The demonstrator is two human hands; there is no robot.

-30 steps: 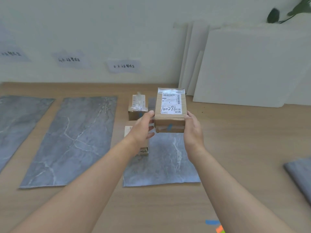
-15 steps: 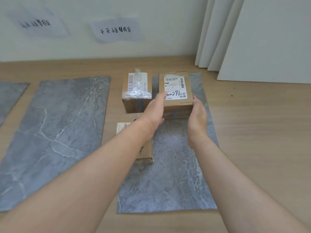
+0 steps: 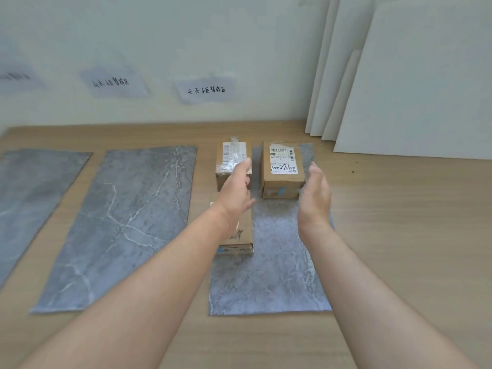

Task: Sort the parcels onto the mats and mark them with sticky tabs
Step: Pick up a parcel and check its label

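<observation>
Extending over the worktop [image 3: 399, 235], the left hand [image 3: 235, 193] and the right hand [image 3: 315, 198] both have straight, spread fingers and hold nothing. Three grey marbled mats lie side by side: left mat [image 3: 32, 187], middle mat [image 3: 127, 222], right mat [image 3: 271, 275]. Three parcels occupy the right mat: the near parcel [image 3: 241, 235] at its left edge, the far-left parcel [image 3: 230, 155] beyond it, and the labelled parcel [image 3: 282, 169] at the far end, between both hands, bearing one blue tab [image 3: 281, 191] on its front face. Three paper signs [image 3: 205, 90] hang on the wall behind.
</observation>
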